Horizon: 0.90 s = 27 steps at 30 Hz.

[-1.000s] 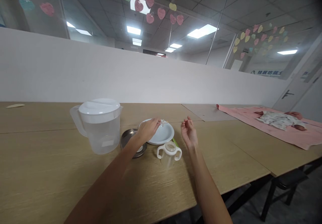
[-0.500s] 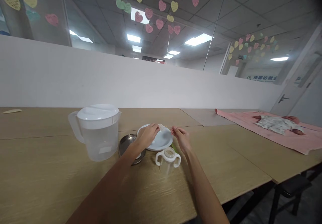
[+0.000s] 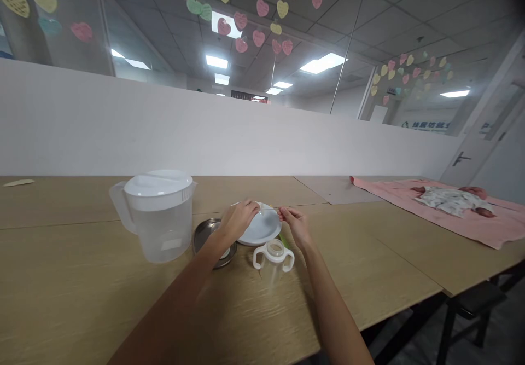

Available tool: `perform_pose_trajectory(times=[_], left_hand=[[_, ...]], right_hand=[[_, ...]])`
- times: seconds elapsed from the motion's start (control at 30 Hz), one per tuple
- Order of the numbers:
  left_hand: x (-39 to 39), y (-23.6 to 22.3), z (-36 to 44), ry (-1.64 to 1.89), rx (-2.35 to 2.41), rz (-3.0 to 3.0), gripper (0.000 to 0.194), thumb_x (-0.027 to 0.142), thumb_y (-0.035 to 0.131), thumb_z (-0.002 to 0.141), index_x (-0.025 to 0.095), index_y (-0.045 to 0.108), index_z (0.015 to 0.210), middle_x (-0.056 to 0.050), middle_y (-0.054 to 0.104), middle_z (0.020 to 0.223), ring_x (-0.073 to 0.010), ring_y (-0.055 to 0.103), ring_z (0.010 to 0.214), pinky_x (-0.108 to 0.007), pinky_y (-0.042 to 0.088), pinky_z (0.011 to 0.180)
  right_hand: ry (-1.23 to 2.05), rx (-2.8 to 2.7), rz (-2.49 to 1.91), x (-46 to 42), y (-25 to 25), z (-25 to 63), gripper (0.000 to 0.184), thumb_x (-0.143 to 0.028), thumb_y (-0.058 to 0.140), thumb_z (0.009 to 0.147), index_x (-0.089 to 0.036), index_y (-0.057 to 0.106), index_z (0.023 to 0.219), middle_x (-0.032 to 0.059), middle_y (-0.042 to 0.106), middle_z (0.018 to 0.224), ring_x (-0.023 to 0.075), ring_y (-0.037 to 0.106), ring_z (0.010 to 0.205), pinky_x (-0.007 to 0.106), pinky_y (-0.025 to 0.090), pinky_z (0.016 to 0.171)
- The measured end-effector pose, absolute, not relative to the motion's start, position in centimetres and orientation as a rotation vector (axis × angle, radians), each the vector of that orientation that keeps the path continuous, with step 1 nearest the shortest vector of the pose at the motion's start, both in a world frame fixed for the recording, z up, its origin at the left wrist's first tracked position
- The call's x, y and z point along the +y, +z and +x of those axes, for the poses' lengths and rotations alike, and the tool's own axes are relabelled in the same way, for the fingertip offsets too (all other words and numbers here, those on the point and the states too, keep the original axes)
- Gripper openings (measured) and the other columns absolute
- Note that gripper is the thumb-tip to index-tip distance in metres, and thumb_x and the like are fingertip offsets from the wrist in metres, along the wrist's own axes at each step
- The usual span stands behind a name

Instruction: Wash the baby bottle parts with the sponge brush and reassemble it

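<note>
Two bare hands of mine are raised over the white bowl (image 3: 262,232). My left hand (image 3: 241,218) has its fingertips closed on a small clear piece (image 3: 261,210). My right hand (image 3: 297,227) faces it from just beside, thumb and fingertips drawn together; a faint thin line spans the gap, but I cannot tell whether those fingertips grip its end.

As I judge it, the step in hand is fine fingertip handling of that clear piece, above the bowl's far side. Any next move would call for a light, steady pinch and a clear view of both ends, since the piece is slight and nearly see-through.

Nearer the table's near edge than the bowl, the two-handled bottle (image 3: 273,258) stands upright with its mouth open. A green item (image 3: 284,240) lies beside the bowl, under my right wrist's side. Left of the bowl, the steel dish (image 3: 200,237) sits partly behind my left forearm. Farther left, the lidded plastic jug (image 3: 163,228) stands upright, its handle towards the table's left end. Well apart, towards the right end of the table (image 3: 361,255), a baby doll (image 3: 445,200) lies on the pink cloth (image 3: 410,214), which reaches the far edge.
</note>
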<state>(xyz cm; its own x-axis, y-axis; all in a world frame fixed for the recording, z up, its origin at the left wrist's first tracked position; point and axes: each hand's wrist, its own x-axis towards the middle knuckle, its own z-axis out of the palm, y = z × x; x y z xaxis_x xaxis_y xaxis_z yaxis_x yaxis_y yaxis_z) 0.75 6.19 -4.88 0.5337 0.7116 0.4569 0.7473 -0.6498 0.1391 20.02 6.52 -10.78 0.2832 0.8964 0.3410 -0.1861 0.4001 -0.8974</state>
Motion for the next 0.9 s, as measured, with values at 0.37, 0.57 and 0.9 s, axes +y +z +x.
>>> perform_pose_trajectory(times=[0.37, 0.57, 0.9], left_hand=[[6.9, -5.9, 2.5, -0.604, -1.12, -2.659, 0.025, 0.021, 0.037, 0.092, 0.018, 0.062, 0.09, -0.005, 0.06, 0.093, -0.0155, 0.059, 0.079, -0.025, 0.043, 0.07], [7.1, -5.7, 2.6, -0.646, -1.167, -2.689, 0.023, 0.022, 0.039, 0.092, 0.02, 0.062, 0.094, -0.005, 0.061, 0.096, -0.0171, 0.058, 0.089, -0.025, 0.042, 0.071], [7.7, -5.5, 1.0, -0.78, -1.244, -2.701, 0.024, 0.02, 0.038, 0.092, 0.018, 0.062, 0.095, -0.005, 0.062, 0.096, -0.0172, 0.057, 0.09, -0.026, 0.042, 0.078]], right_hand=[[0.819, -1.26, -0.904, 6.5, -10.9, 18.8, 0.023, -0.038, 0.072, 0.06, -0.015, 0.069, 0.058, 0.0025, 0.062, 0.057, 0.0108, 0.051, 0.054, 0.025, 0.04, 0.056], [0.823, -1.201, -0.875, 6.2, -10.3, 19.1, 0.023, -0.036, 0.074, 0.058, -0.015, 0.071, 0.069, 0.0008, 0.062, 0.057, 0.0099, 0.051, 0.05, 0.024, 0.041, 0.053], [0.769, -0.847, -0.598, 5.9, -9.1, 21.8, 0.025, -0.039, 0.073, 0.063, -0.016, 0.069, 0.071, 0.0049, 0.067, 0.075, 0.0128, 0.06, 0.063, 0.024, 0.048, 0.055]])
